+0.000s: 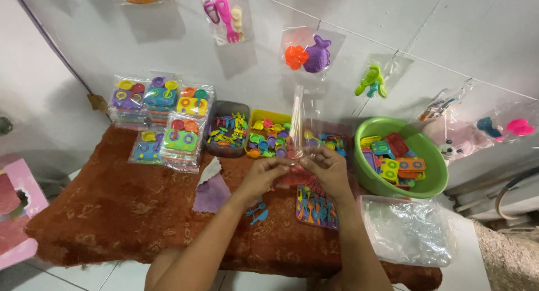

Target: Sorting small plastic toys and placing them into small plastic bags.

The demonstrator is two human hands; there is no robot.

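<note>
Hands met over the brown cloth: left hand and right hand each pinched closed on the lower edge of a clear bag, held upright between them. Step looked like opening the bag mouth; next needs the two film layers parted. Just beyond: trays of small plastic toys, green bowl at right, packed sets far left.

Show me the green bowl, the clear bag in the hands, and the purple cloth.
green bowl [377,128], head view, bare back rim.
clear bag [304,112], head view, upper part.
purple cloth [211,194], head view, middle.
</note>
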